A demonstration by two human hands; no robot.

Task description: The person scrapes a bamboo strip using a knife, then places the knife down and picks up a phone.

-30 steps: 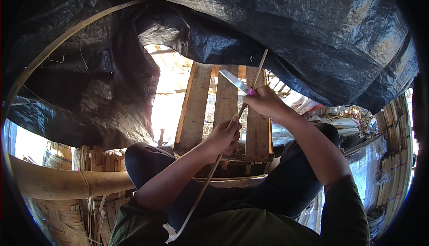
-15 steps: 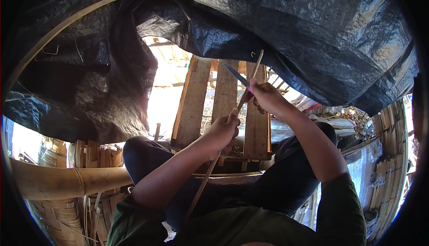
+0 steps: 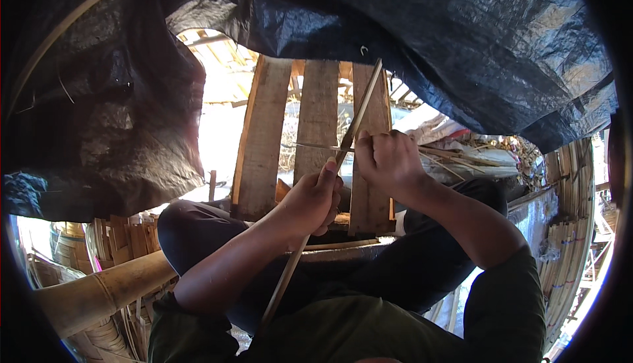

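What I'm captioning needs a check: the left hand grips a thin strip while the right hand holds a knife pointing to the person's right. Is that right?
Not quite: in the head view, the knife points to the person's left. The left hand does grip the thin strip, and the right hand does hold the knife.

Single head-worn fisheye view, upright, facing down over the wearer's shirt [image 3: 369,327] at lower centre. Left hand [image 3: 306,201] and right hand [image 3: 393,162] sit at close range mid-frame; straight edges bow toward the dark rim.
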